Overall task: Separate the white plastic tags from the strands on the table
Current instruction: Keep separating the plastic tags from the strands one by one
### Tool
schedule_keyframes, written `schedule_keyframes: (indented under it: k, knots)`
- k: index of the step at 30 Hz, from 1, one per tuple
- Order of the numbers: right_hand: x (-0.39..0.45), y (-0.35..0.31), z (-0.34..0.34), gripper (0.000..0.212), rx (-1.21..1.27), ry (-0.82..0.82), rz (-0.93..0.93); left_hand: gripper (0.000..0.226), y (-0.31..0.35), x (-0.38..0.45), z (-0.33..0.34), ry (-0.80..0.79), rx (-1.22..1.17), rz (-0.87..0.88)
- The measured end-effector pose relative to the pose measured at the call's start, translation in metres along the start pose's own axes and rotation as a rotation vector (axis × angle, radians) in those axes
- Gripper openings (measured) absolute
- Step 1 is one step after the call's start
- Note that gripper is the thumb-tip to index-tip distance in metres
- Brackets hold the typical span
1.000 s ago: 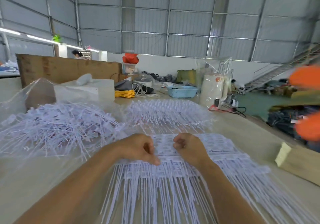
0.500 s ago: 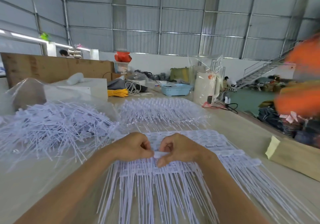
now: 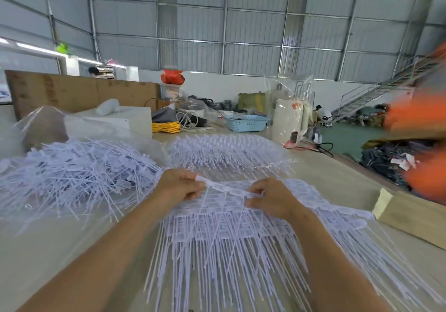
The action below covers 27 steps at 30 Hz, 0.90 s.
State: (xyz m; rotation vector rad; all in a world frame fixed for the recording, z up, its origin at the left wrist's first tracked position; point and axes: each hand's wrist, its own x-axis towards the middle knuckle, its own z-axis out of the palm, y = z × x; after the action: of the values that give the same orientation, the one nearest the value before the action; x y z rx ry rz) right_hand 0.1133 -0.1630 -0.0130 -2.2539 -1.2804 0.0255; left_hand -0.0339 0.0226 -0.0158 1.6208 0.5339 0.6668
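Since the earlier frame, both hands are drawn apart. A strip of white tags (image 3: 228,188) is pinched by the left hand (image 3: 179,186) and right hand (image 3: 270,197). Separation is judged underway.

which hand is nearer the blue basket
Right. The right hand lies almost straight below the blue basket; the left hand is farther off to the basket's left.

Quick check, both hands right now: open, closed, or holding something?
Left hand: pinching one end of the white tag strip.
Right hand: pinching its other end.
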Motion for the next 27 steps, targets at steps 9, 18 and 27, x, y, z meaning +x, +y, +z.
schedule_keyframes:
  k: [9,18,27]
  knots:
    - [0.004,-0.026,0.016,0.024,0.309,0.065,-0.017,0.015,0.005,-0.006,0.016,0.008,0.003,0.052]
    - [0.009,-0.040,0.031,0.011,0.323,0.214,-0.124,0.019,0.004,-0.019,0.034,-0.079,-0.215,-0.002]
    - [0.006,-0.047,0.030,0.027,0.416,0.142,-0.179,0.032,0.009,-0.027,0.039,-0.093,-0.058,0.167]
